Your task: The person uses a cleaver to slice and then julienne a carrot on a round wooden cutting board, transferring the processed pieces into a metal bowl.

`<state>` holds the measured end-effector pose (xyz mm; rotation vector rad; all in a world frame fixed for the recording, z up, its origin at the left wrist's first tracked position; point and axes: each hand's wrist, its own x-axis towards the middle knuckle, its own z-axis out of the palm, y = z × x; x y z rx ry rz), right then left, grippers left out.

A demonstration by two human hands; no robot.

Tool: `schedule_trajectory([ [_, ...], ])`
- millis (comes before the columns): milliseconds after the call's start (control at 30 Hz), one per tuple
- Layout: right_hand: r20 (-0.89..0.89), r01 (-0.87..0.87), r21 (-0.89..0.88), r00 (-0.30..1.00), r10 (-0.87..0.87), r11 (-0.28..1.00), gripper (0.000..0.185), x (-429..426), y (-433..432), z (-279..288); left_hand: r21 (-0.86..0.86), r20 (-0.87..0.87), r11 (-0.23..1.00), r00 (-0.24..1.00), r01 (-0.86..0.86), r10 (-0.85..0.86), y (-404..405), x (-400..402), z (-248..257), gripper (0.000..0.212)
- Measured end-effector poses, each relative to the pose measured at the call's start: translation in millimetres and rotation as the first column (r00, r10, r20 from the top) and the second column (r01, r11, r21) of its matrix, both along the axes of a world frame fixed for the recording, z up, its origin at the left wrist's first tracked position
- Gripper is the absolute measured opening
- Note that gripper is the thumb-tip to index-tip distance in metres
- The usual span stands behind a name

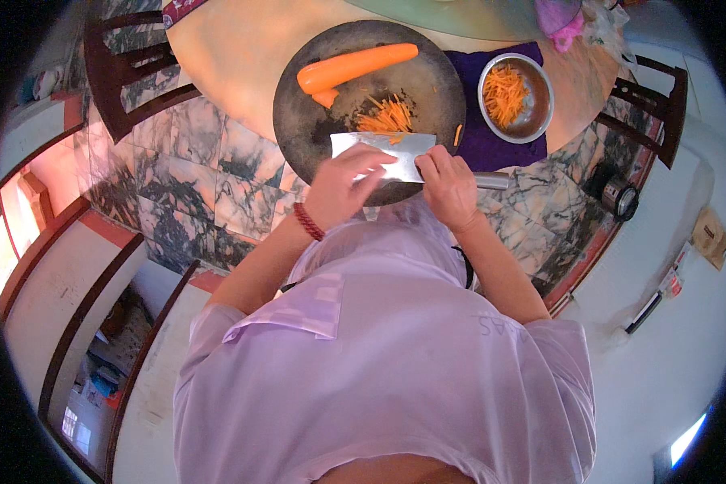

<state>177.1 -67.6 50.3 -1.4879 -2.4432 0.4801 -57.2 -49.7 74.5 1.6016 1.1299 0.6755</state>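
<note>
My right hand (449, 184) grips a metal cleaver (406, 151) where its blade meets the handle. The blade lies over the near part of a round dark cutting board (302, 133), beside a small pile of carrot strips (387, 115). My left hand (354, 181), with a red bracelet at the wrist, is over the left part of the blade, fingers apart and slightly blurred; whether it touches the steel cannot be told. A peeled carrot (360, 65) lies across the board's far side, with a small carrot piece (325, 97) at its left end.
Right of the board, a metal bowl (538, 109) of carrot strips stands on a dark purple cloth (475, 151). The round table (230, 54) carries a glass turntable (460, 21) at the back and a pink item (569, 30). Wooden chairs flank it.
</note>
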Motion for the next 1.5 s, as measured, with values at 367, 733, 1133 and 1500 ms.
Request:
schedule_trajectory([
  [367,-0.016,-0.136,0.06,0.99,0.137,0.989,0.015,12.3,-6.1,8.3,0.192,-0.311,0.979,0.95,0.066,-0.003,20.1,-10.6,-58.6,0.027],
  [733,-0.224,0.556,-0.136,0.789,-0.573,0.82,0.034,74.8,-74.1,35.1,0.325,-0.307,0.928,0.949,0.181,-0.077,71.0,32.9,-57.7,0.019],
  [1133,-0.282,0.518,-0.822,-0.011,-0.959,0.236,0.016,84.3,-88.6,-4.8,0.331,-0.624,0.502,0.585,0.799,-0.518,77.0,142.4,-92.7,0.027],
  [1500,-0.305,0.446,-0.836,0.107,-0.946,0.32,0.014,70.6,-55.0,-30.1,0.351,-0.605,0.632,0.682,0.691,-0.41,51.2,45.6,-81.9,0.014],
])
